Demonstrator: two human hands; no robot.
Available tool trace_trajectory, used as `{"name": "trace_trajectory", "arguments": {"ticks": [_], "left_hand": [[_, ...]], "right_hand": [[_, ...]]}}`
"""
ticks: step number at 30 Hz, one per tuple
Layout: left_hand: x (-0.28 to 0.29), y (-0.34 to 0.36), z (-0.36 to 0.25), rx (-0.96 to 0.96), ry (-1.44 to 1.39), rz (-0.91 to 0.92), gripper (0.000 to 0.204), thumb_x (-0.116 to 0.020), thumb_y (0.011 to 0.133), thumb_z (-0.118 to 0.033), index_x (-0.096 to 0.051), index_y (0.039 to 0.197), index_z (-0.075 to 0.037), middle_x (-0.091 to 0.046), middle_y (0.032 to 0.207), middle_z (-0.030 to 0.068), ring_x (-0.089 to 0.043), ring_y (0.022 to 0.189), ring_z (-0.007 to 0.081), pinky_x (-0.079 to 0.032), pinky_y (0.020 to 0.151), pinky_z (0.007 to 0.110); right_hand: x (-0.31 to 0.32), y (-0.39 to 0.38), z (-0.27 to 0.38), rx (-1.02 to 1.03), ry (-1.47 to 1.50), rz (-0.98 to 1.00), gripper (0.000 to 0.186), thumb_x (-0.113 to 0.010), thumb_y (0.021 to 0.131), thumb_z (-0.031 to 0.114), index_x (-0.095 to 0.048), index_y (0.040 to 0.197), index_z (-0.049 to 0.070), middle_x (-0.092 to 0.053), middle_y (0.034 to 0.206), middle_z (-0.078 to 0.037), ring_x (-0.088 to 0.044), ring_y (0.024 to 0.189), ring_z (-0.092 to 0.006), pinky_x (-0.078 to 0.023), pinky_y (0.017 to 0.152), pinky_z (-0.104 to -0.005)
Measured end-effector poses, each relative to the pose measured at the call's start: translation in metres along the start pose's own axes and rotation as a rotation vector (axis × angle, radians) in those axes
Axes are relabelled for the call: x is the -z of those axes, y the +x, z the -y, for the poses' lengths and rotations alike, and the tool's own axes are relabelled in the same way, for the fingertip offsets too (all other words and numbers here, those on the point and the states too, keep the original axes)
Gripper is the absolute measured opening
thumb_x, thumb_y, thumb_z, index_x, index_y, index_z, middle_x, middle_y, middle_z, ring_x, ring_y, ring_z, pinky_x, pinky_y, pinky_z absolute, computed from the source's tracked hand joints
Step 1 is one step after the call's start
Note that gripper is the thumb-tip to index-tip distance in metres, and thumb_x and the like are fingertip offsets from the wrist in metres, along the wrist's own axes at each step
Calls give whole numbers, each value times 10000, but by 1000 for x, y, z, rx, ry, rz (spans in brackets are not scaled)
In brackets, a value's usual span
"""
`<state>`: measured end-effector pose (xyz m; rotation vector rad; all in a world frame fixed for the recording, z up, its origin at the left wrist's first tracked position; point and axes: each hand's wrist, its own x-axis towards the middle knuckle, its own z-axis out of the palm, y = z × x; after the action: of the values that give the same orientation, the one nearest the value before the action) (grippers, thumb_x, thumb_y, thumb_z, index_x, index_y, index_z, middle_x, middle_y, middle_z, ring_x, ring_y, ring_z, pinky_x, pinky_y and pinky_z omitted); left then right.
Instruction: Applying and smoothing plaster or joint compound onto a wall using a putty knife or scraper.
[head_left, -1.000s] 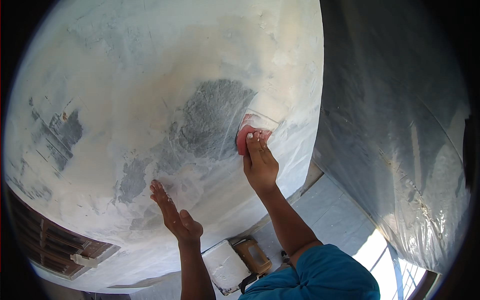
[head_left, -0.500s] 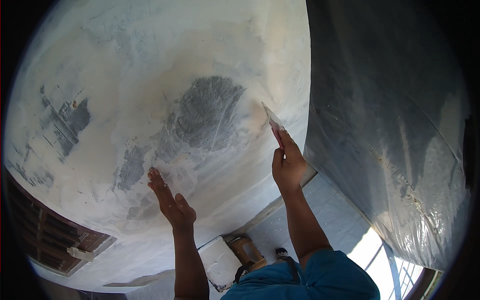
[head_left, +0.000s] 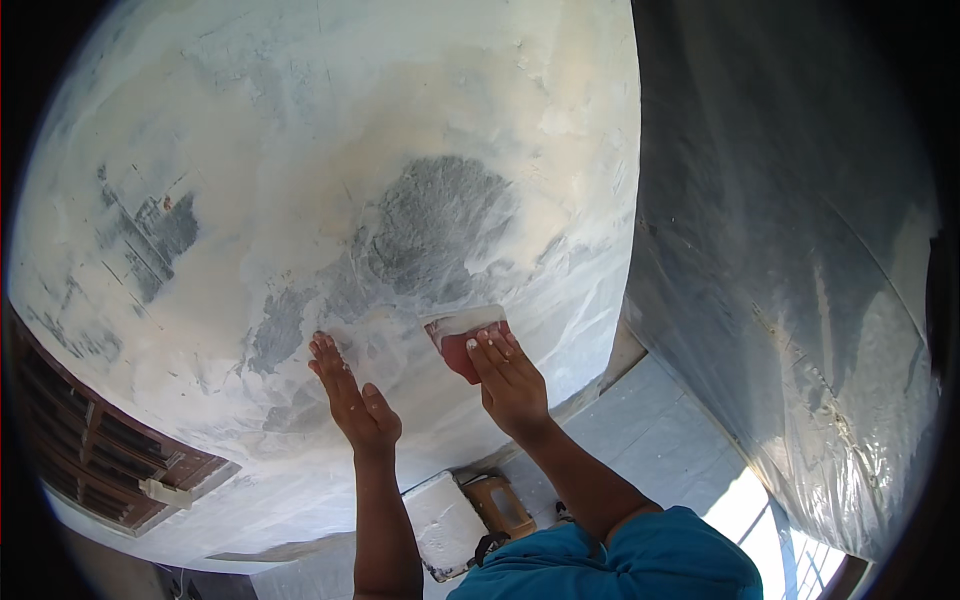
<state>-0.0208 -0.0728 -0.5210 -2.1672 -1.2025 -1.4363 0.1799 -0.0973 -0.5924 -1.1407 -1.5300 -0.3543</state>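
Observation:
In front of me stands a pale wall (head_left: 290, 150), smeared with whitish filler and showing bare grey patches (head_left: 440, 220). My right hand (head_left: 515, 390) grips a red putty knife (head_left: 460, 352) with its fingers spread over the back of the blade. White paste coats the blade's upper edge, which lies against the wall just under the large grey patch. To the left, my left hand (head_left: 355, 398) is stretched out with its fingertips at the wall, beside a smaller grey patch (head_left: 282, 325). It holds nothing, and white paste spots its fingers.
Clear plastic sheeting (head_left: 780, 260) hangs along the right. A brown slatted wooden frame (head_left: 95, 440) is set in the wall at lower left. Below me, a white-topped container (head_left: 445, 520) and a brown box-like object (head_left: 500, 505) stand on the pale floor (head_left: 640, 430).
My right hand has come down and left with the putty knife, whose blade has turned from edge-on to broad against the wall. My left hand stays at nearly the same spot.

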Motion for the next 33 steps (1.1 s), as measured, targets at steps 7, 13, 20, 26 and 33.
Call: {"name": "trace_trajectory", "arguments": {"ticks": [7,13,20,26,33], "left_hand": [[-2,2,-2,-11,14,-2,608,-271,1039,-297,-292,1504,94,-301,1571,284,-211,1496,435,-124,1212,551],[-7,0,-1,-13,33,-16,605,-270,1037,-290,-294,1502,95,-313,1564,285,-224,1490,442,-125,1211,560],[-4,-1,0,-26,53,-29,605,-272,1035,-294,-298,1504,87,-323,1559,286,-224,1490,441,-130,1210,562],[-5,-2,1,-4,66,-24,607,-266,1040,-305,-296,1508,82,-315,1564,284,-222,1493,431,-130,1210,560],[-10,-1,0,-8,61,-31,609,-258,1041,-304,-298,1503,90,-311,1566,284,-219,1493,436,-128,1209,564]], "right_hand": [[48,62,-92,-274,-90,-430,467,-560,824,-134,-621,1278,-41,-664,1243,-201,-647,1153,-362,-510,1024,-426],[5,41,-125,-263,-88,-358,468,-572,845,-105,-606,1303,-12,-645,1263,-213,-618,1190,-378,-515,1003,-414],[-14,-93,-60,-254,162,78,404,-595,872,-65,-629,1266,21,-641,1269,-197,-603,1222,-350,-477,1072,-443],[37,3,-93,-271,102,-303,406,-577,832,-120,-672,1212,-10,-685,1179,-215,-650,1151,-368,-494,1043,-467],[11,39,-107,-74,-51,-241,438,-605,823,-93,-657,1246,6,-655,1263,-188,-619,1197,-360,-476,1070,-454]]}}
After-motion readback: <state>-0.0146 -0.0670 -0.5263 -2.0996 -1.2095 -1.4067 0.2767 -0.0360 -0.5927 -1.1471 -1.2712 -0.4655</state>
